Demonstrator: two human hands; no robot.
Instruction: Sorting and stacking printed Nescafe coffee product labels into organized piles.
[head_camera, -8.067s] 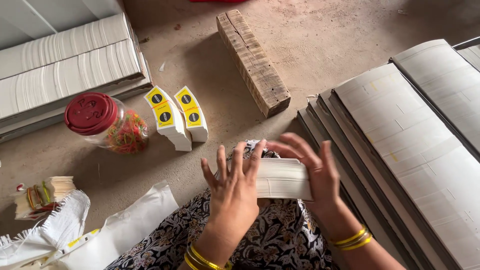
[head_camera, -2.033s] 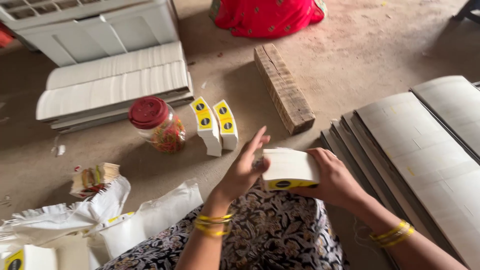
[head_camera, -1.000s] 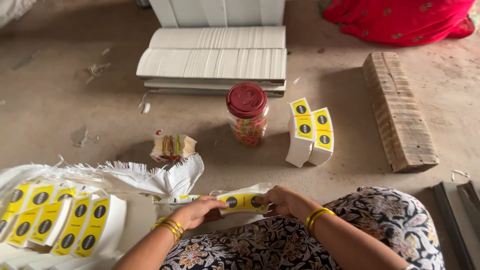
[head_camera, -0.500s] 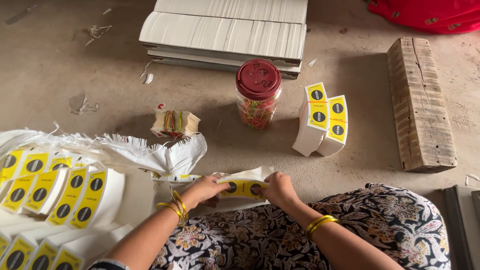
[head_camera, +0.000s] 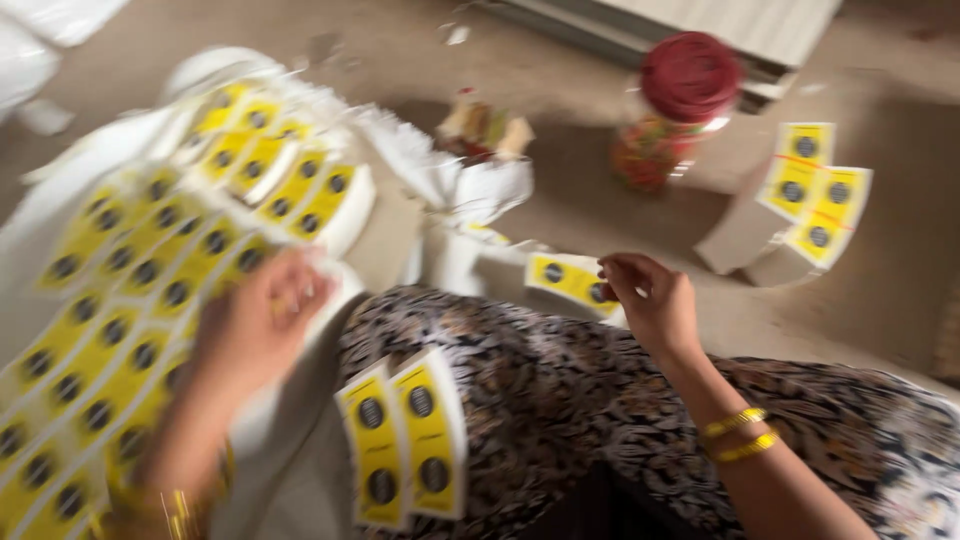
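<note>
The right hand (head_camera: 652, 305) pinches the near end of a small folded box (head_camera: 572, 280), white card with a yellow face and dark round marks, fingertips closed on its right edge. The box lies low, just beyond the patterned cloth over the person's lap (head_camera: 560, 400), a soft fabric of black and pale print. Two thin yellow bangles (head_camera: 735, 435) ring that wrist.

The left hand (head_camera: 262, 325) is smeared by motion; its fingers look curled over the rows of finished boxes (head_camera: 150, 300) at the left, but whether it grips one cannot be told. Those boxes lie packed edge to edge, yellow faces up, on a white woven sack (head_camera: 420, 160) with frayed edges. Two more boxes (head_camera: 405, 445) rest side by side on the near knee, between the hands.

Farther off, on the rough concrete floor (head_camera: 600, 130), stands a clear jar with a red lid (head_camera: 675, 100), holding something orange and red. To its right, a pair of boxes (head_camera: 810, 205) stands propped. A small bundle (head_camera: 485, 130) beside the sack is too blurred to identify. Pale stacked card sheets (head_camera: 720, 20) are cut off at the far edge.
</note>
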